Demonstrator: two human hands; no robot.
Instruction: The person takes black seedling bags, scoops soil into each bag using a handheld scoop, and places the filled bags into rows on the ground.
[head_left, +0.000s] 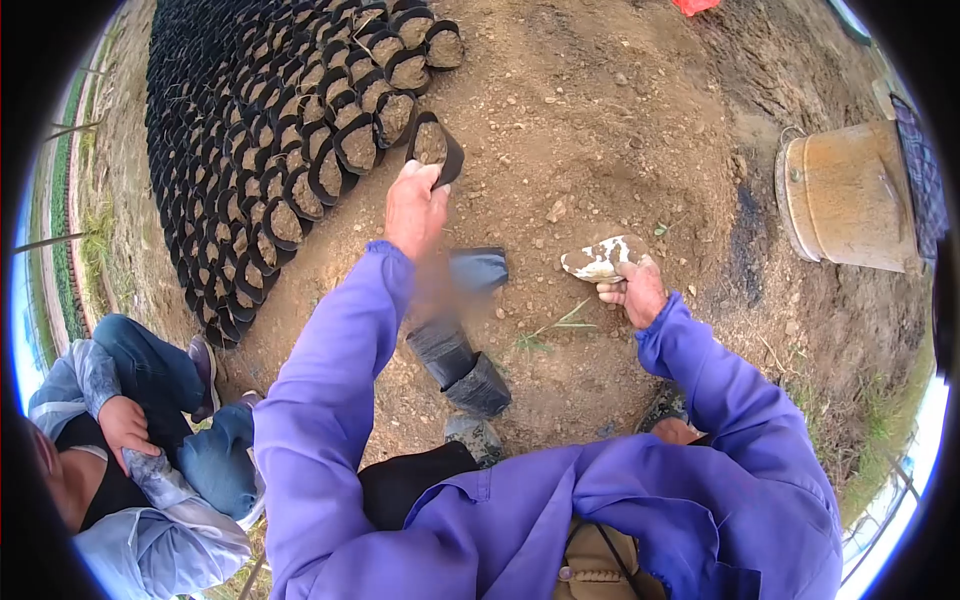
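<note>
My left hand [415, 212] is closed on the rim of a black nursery bag [450, 163] filled with soil, beside the near corner of a large block of similar soil-filled bags [290, 130]. In my right hand [635, 290], above the loose soil, is a white scoop [600, 262] smeared with brown soil; its far end points left. Between my arms, a stack of empty-looking black bags [462, 372] lies on the ground. Another dark bag [480, 268] lies above them, partly lost in a blurred patch.
A dirty metal bucket [850, 195] stands at the right. On the left, a person in jeans [220, 460] sits close to the bags, one hand [125, 428] resting on an arm. Loose soil [600, 130] spreads ahead, with a red scrap [695, 6] at the top edge.
</note>
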